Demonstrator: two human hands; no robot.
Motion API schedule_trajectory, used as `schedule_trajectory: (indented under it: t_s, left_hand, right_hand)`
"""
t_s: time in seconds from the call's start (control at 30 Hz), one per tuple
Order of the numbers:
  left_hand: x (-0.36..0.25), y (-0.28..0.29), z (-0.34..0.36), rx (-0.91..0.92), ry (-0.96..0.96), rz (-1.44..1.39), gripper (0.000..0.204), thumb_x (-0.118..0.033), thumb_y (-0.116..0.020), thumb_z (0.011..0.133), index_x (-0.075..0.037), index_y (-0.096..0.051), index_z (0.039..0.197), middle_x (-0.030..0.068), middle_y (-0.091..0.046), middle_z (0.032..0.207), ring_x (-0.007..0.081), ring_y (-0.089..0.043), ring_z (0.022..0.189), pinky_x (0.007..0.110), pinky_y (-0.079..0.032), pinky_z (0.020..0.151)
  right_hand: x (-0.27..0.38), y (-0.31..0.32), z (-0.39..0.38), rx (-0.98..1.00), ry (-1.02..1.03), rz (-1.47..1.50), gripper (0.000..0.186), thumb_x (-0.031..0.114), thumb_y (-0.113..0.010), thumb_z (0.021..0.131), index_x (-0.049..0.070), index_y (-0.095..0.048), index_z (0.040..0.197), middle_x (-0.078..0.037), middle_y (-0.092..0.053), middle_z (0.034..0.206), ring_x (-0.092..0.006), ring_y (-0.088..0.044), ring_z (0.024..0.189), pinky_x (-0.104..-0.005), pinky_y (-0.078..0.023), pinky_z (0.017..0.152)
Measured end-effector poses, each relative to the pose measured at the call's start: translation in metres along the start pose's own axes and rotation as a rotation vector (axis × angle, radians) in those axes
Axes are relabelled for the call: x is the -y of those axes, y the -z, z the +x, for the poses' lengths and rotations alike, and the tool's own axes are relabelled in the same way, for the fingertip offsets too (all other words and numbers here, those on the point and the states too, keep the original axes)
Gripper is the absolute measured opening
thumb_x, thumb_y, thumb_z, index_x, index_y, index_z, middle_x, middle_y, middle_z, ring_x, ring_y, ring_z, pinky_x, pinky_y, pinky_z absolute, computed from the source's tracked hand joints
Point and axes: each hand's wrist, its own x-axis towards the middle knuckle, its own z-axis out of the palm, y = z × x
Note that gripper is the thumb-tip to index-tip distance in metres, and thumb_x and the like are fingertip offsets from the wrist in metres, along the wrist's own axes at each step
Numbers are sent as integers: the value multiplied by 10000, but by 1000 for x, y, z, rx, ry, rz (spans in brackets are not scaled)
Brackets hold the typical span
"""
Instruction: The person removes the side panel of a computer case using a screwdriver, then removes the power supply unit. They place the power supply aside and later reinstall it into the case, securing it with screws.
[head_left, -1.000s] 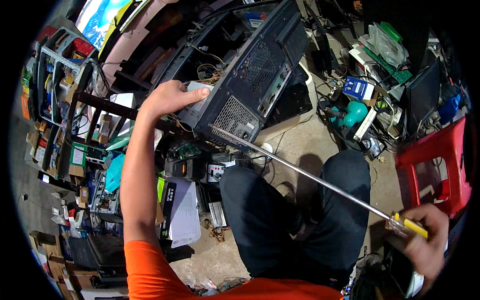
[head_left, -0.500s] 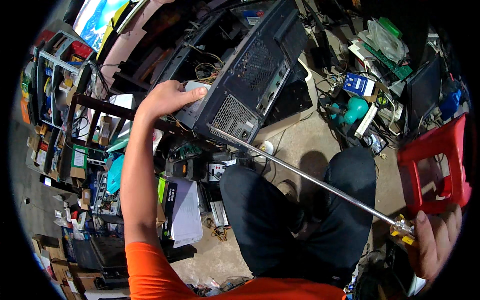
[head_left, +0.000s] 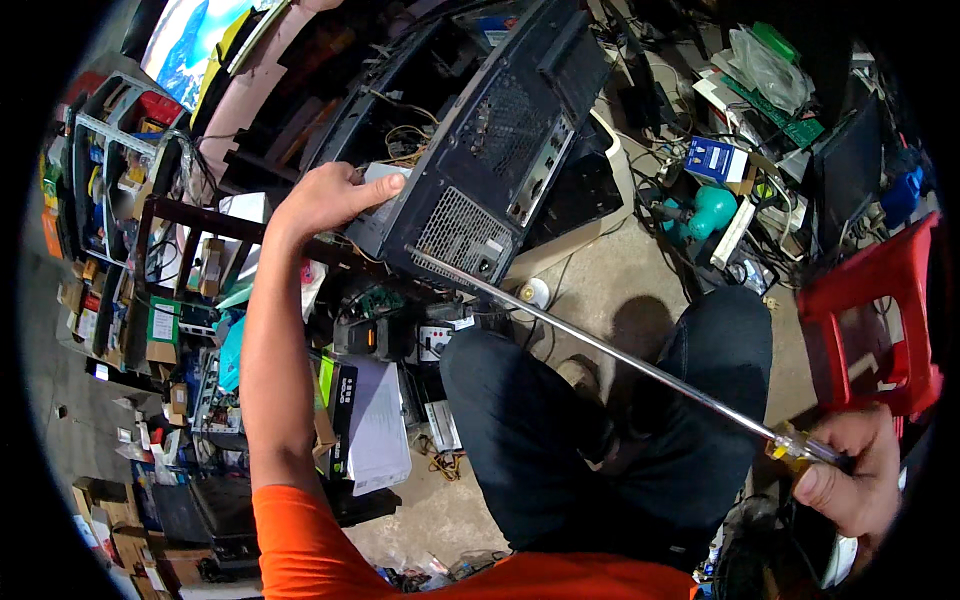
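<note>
A black desktop computer case (head_left: 570,75) leans at a tilt before me, its rear panel turned my way and its side uncovered. My left hand (head_left: 335,200) is closed on the panel's left edge, thumb over the rim; its fingers are partly hidden behind. Next to it is the power supply (head_left: 460,230), with a mesh grille and a socket. My right hand (head_left: 860,465) grips the clear yellowish handle of a long screwdriver (head_left: 640,368). The shaft runs across above my knees, its tip at the panel's lower left corner by the grille. Whether it sits in a screw I cannot tell.
At right stands a red plastic stool (head_left: 815,330), close to my right hand. Cables, a blue-and-white box (head_left: 715,160) and a teal tool (head_left: 712,212) lie at the far right. Shelves of parts (head_left: 110,180) and a dark metal frame (head_left: 215,218) fill the left.
My right hand has moved left and its fingers, straighter before, now wrap round the screwdriver handle. The tip stays at the same corner. My left hand keeps its hold on the case.
</note>
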Motion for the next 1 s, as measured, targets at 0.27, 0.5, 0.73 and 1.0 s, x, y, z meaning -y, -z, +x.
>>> schedule_trajectory:
  t_s: [0.27, 0.5, 0.73, 1.0]
  left_hand:
    - [14, -13, -54, -699, -50, -872, 439, -400, -604, 830, 30, -591, 918, 76, -598, 809, 182, -565, 730, 269, -444, 672]
    - [-61, -133, -185, 526, 199, -1996, 289, -40, -478, 795, 67, -538, 1056, 182, -582, 994, 233, -593, 836, 309, -499, 762]
    - [-118, -225, -140, 539, 420, -2128, 233, -13, -468, 896, 52, -526, 1112, 165, -580, 1050, 219, -588, 935, 285, -491, 825]
    - [-116, -240, -90, 461, 251, -2193, 182, -190, -540, 910, -15, -589, 916, 55, -600, 737, 100, -556, 586, 172, -443, 486]
  right_hand:
    - [-79, 31, -45, -122, -232, 27, 493, 346, -791, 629, 22, -526, 890, -56, -543, 838, -115, -508, 744, -242, -410, 652]
    - [-138, -12, -55, -304, -284, 300, 556, 420, -778, 627, 24, -512, 912, -49, -533, 833, -121, -488, 741, -260, -390, 714]
    - [-142, -40, -29, -113, -336, 519, 511, 394, -809, 622, -18, -583, 824, -33, -576, 687, -99, -482, 575, -239, -374, 557]
    - [-143, -45, -27, -222, -256, 436, 477, 371, -816, 615, -20, -608, 793, -37, -578, 668, -85, -485, 562, -233, -365, 541]
